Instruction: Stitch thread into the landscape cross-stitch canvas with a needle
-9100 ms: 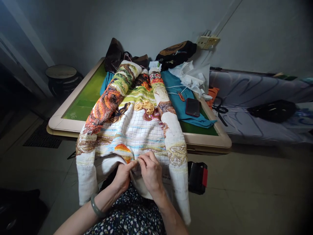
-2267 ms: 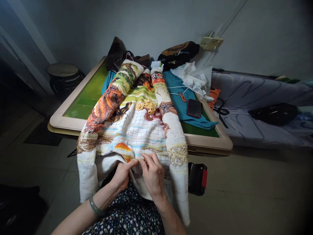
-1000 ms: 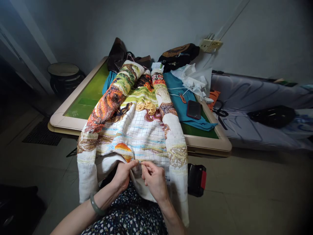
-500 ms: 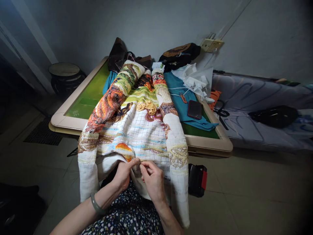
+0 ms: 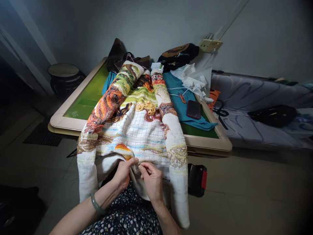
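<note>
A large cross-stitch cloth [image 5: 137,130] with a white grid and colourful stitched bands runs from the green table [image 5: 80,104] down onto my lap. My left hand [image 5: 123,174] pinches the cloth's folded near edge, beside an orange stitched patch. My right hand [image 5: 151,179] sits close against it, thumb and forefinger pinched together at the same fold; a needle is too small to make out. A bundle of yellow thread [image 5: 146,105] lies on the cloth further up. A green bangle is on my left wrist.
On the table lie a dark phone [image 5: 193,109] on teal cloth, white plastic bags [image 5: 193,78], and dark bags [image 5: 177,55] at the back. A black and red box [image 5: 197,180] stands on the floor at my right. A covered bed [image 5: 256,107] is beyond, a round stool [image 5: 64,75] at left.
My right hand drew back toward me about a second ago, then returned to the fold beside my left hand. The cloth and my left hand have stayed put.
</note>
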Demonstrator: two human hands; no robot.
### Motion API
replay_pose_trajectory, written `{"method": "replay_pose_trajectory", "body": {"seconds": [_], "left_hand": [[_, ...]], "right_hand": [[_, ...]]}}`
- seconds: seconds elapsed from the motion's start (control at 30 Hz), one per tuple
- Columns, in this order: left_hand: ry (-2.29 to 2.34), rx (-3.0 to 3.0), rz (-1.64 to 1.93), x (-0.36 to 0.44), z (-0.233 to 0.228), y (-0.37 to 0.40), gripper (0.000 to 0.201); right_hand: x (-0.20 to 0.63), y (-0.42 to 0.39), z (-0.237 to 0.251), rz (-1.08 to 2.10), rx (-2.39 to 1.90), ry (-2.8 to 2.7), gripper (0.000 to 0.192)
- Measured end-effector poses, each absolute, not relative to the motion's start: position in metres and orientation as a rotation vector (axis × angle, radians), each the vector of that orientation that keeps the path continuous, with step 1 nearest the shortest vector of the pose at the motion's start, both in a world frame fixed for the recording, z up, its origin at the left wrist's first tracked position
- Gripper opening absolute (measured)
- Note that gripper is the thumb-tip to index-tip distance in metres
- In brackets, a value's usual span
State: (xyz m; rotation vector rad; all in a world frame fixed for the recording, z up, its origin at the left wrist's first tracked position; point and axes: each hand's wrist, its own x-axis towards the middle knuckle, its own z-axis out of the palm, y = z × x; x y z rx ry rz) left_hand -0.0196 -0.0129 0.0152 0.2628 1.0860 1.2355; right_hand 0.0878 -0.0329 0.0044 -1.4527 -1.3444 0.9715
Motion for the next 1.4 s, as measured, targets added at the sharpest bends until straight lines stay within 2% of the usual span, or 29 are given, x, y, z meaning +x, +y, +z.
{"method": "replay_pose_trajectory", "body": {"seconds": [0.3,0.53,0.83,1.17,1.4], "left_hand": [[1.055,0.227,1.242,-0.018,0.014,-0.015,0.024],[1.049,0.216,1.250,-0.017,0.020,-0.016,0.026],[1.065,0.212,1.239,-0.019,0.017,-0.016,0.021],[1.074,0.201,1.250,-0.018,0.016,-0.015,0.020],[1.090,0.192,1.255,-0.018,0.019,-0.014,0.018]], "right_hand": [[0.085,-0.034,0.006,0.977,-1.468,-1.296,0.017],[0.089,-0.032,0.018,1.206,-1.444,-1.220,0.018],[0.088,-0.031,0.017,1.303,-1.440,-1.135,0.020],[0.081,-0.035,0.005,1.025,-1.477,-1.248,0.021],[0.077,-0.037,0.000,0.989,-1.481,-1.214,0.021]]}}
